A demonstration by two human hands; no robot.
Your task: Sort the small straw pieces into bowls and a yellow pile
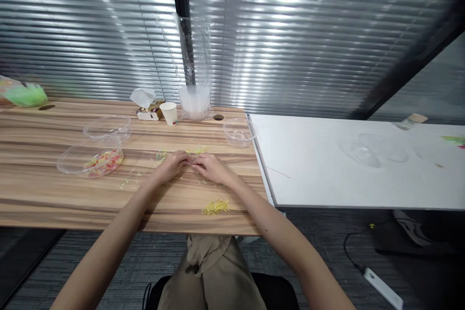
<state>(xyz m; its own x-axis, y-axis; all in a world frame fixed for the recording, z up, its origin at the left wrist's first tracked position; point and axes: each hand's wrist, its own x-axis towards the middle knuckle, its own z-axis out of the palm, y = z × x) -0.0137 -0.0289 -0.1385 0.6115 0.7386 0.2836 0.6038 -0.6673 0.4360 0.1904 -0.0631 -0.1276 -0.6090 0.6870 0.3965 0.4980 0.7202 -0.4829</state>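
My left hand [175,162] and my right hand [212,167] meet fingertip to fingertip over the wooden table [39,198]. Both have curled, pinched fingers; whatever lies between them is too small or hidden to name. Just beyond the fingers lie small yellow-green pieces [162,156], with more of them partly behind the hands. A heap of short yellow strips [216,207] rests nearer the front edge, below my right hand. Pale loose bits [130,179] are scattered left of my left forearm.
At left, a clear bowl [65,168] holds red and yellow pieces; another clear bowl [90,130] stands behind it. A third clear bowl [240,141] sits right. Behind are a tissue box [148,115], paper cup [169,114] and plastic bag [195,101]. A white table [319,184] adjoins.
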